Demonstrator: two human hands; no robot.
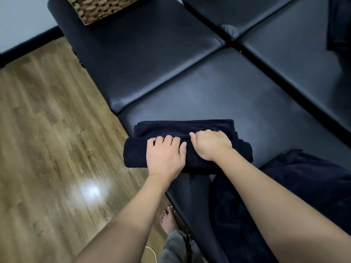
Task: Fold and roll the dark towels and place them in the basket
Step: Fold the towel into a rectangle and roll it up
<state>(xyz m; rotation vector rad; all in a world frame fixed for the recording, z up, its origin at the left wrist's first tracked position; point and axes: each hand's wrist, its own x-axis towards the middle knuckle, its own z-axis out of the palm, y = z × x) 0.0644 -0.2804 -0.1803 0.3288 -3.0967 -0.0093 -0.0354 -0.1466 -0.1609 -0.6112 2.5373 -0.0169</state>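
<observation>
The left hand (164, 154) lies on top of the rolled part of a dark towel (182, 143), fingers curled over the roll. The right hand (209, 144) sits just beside it, fingers bent and gripping the same roll. No writing or label shows. The towel is navy, plush, partly rolled, with a flat folded strip beyond the hands. Its long axis runs left to right across the black padded table (218, 95), near the front edge. A woven basket (98, 8) stands well apart at the far end. More dark towels (303, 183) lie heaped at right.

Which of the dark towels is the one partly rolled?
The towel under both hands, left hand and right hand; the loose pile by the right forearm lies crumpled, unrolled.
</observation>
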